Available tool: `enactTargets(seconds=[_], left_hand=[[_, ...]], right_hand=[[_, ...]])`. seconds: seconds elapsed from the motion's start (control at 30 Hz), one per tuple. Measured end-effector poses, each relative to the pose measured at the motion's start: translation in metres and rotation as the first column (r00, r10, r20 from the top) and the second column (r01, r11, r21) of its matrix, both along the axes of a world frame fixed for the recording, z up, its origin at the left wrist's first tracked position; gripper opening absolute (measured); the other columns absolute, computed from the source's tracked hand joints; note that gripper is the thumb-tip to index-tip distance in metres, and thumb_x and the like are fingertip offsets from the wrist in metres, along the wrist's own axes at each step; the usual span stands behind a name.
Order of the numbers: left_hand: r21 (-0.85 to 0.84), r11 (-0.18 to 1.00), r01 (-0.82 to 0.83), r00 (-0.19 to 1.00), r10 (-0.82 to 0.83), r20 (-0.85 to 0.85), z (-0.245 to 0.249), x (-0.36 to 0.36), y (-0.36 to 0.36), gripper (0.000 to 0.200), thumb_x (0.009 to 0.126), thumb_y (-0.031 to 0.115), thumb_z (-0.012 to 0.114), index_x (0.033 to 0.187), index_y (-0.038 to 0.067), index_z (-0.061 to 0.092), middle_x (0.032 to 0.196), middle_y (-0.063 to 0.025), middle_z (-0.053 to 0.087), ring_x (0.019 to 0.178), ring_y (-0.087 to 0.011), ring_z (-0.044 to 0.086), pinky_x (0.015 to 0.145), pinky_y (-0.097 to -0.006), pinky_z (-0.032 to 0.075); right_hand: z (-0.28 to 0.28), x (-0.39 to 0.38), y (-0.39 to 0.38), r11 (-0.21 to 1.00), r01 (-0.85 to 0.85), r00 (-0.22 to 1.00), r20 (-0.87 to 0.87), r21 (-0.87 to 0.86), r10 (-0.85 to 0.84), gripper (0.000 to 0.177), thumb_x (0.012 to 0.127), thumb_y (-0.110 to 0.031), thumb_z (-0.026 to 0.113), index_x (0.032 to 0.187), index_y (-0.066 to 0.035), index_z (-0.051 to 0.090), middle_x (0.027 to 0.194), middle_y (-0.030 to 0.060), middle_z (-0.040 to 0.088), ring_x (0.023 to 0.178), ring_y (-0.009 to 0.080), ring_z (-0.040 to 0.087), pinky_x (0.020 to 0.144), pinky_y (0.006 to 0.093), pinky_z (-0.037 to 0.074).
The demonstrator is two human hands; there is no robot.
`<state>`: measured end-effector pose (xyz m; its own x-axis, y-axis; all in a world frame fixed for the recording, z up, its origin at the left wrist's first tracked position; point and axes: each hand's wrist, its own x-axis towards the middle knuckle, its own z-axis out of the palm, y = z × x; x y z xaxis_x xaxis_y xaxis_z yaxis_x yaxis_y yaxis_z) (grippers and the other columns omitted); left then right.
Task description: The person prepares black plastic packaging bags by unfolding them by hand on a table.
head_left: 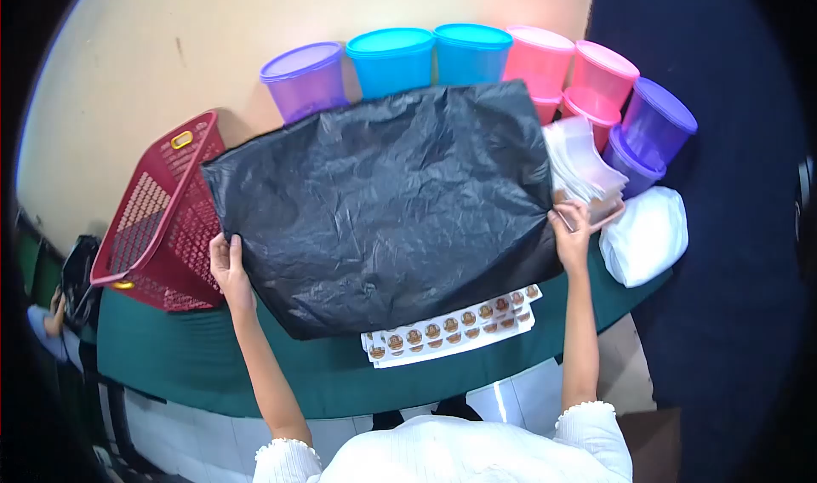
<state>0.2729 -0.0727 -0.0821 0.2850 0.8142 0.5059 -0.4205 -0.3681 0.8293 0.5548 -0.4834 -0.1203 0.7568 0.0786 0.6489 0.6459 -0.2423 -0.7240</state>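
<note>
A large black plastic bag (391,211) is spread wide in front of me, wrinkled and held up over the table. My left hand (228,266) pinches its left edge between thumb and fingers. On the opposite side, my right hand (572,228) grips the bag's right edge. Below the bag, sheets of round brown stickers (451,334) lie partly covered. Just beyond my right hand is a stack of clear plastic packaging (583,155), its lower part hidden. A red plastic basket (166,219) stands close to my left hand.
Along the back stand a purple tub (305,83), blue tubs (391,62), pink tubs (540,62) and dark purple tubs (655,121), all lidded. A white plastic bundle (645,236) sits at right on the green tablecloth (162,347). Another person's arm (56,313) shows at far left.
</note>
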Motion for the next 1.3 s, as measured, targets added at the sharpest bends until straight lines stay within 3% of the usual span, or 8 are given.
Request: enactTargets(seconds=[0.43, 0.57, 0.63, 0.77, 0.93, 1.03, 1.1, 1.3], left_hand=[[0.305, 0.952, -0.025, 0.915, 0.145, -0.376, -0.104, -0.217, -0.169, 0.015, 0.075, 0.003, 0.053, 0.089, 0.003, 0.052, 0.089, -0.0097, 0.054, 0.083, -0.0145, 0.052, 0.075, -0.0262, 0.041], [-0.436, 0.896, -0.083, 0.987, 0.014, -0.158, -0.162, -0.252, -0.215, 0.033, 0.085, 0.02, 0.043, 0.113, 0.003, 0.047, 0.104, -0.0116, 0.052, 0.094, -0.0184, 0.05, 0.083, -0.0319, 0.041], [-0.881, 0.443, 0.165, 0.986, -0.097, 0.136, -0.173, -0.281, -0.251, 0.043, 0.085, 0.035, 0.039, 0.116, 0.007, 0.046, 0.113, -0.0081, 0.05, 0.101, -0.0207, 0.048, 0.088, -0.0349, 0.038], [-0.908, 0.276, 0.316, 0.946, -0.015, 0.325, -0.186, -0.302, -0.303, 0.054, 0.082, 0.05, 0.035, 0.116, 0.009, 0.046, 0.115, -0.0044, 0.049, 0.107, -0.0221, 0.044, 0.093, -0.0383, 0.032], [-0.903, 0.072, 0.424, 0.882, 0.193, 0.43, -0.226, -0.297, -0.351, 0.083, 0.073, 0.066, 0.035, 0.128, 0.004, 0.024, 0.134, -0.014, 0.022, 0.122, -0.0278, 0.025, 0.099, -0.0445, 0.018], [-0.982, 0.085, 0.171, 0.985, -0.034, 0.168, -0.242, -0.29, -0.363, 0.089, 0.072, 0.064, 0.041, 0.132, 0.004, 0.014, 0.138, -0.0146, 0.014, 0.126, -0.029, 0.017, 0.101, -0.0461, 0.011], [-0.985, 0.097, -0.143, 0.987, -0.066, -0.149, -0.261, -0.288, -0.358, 0.092, 0.072, 0.057, 0.048, 0.134, 0.004, 0.005, 0.139, -0.0151, 0.007, 0.128, -0.0282, 0.013, 0.101, -0.0474, 0.01], [-0.538, 0.453, -0.711, 0.703, 0.448, -0.552, -0.237, -0.28, -0.284, 0.051, 0.077, 0.024, 0.056, 0.116, 0.002, 0.034, 0.114, -0.0098, 0.039, 0.106, -0.0207, 0.039, 0.093, -0.034, 0.029]], right_hand=[[-0.065, -0.091, -0.137, 0.947, -0.202, 0.832, -0.467, 0.249, 0.3, 0.017, 0.074, -0.004, 0.055, 0.09, 0.002, 0.052, 0.091, 0.0037, 0.05, 0.081, 0.0121, 0.048, 0.074, 0.0243, 0.039], [-0.103, -0.129, -0.164, 0.93, -0.354, 0.835, -0.481, -0.095, 0.268, 0.026, 0.081, -0.016, 0.046, 0.099, 0.002, 0.052, 0.092, 0.0051, 0.053, 0.082, 0.0121, 0.05, 0.074, 0.0234, 0.04], [-0.119, -0.139, -0.173, 0.907, -0.402, 0.596, -0.716, 0.125, 0.363, 0.033, 0.086, -0.023, 0.041, 0.105, 0.002, 0.051, 0.105, 0.0096, 0.051, 0.089, 0.0157, 0.051, 0.082, 0.0256, 0.038], [-0.145, -0.172, -0.177, 0.911, -0.161, 0.326, -0.85, 0.381, 0.413, 0.041, 0.082, -0.02, 0.048, 0.115, 0.003, 0.041, 0.107, 0.0143, 0.05, 0.1, 0.0195, 0.047, 0.086, 0.0295, 0.036], [-0.161, -0.224, -0.136, 0.952, -0.208, 0.554, -0.775, 0.225, 0.304, 0.056, 0.069, -0.003, 0.06, 0.117, -0.004, 0.03, 0.106, 0.0152, 0.049, 0.096, 0.0196, 0.048, 0.085, 0.0298, 0.038], [-0.191, -0.273, -0.104, 0.96, -0.28, 0.664, -0.72, 0.014, 0.204, 0.057, 0.066, -0.005, 0.064, 0.111, -0.006, 0.028, 0.102, 0.015, 0.039, 0.092, 0.0204, 0.044, 0.077, 0.0308, 0.039], [-0.163, -0.303, -0.103, 0.792, -0.604, 0.241, -0.926, 0.091, 0.291, 0.057, 0.069, -0.01, 0.066, 0.113, -0.006, 0.03, 0.098, 0.0091, 0.047, 0.081, 0.0151, 0.048, 0.071, 0.0281, 0.042], [-0.143, -0.254, -0.127, 0.612, -0.78, 0.409, -0.848, -0.132, 0.338, 0.021, 0.073, -0.013, 0.062, 0.087, 0.001, 0.056, 0.079, 0.0076, 0.058, 0.07, 0.0138, 0.056, 0.064, 0.0267, 0.045]])
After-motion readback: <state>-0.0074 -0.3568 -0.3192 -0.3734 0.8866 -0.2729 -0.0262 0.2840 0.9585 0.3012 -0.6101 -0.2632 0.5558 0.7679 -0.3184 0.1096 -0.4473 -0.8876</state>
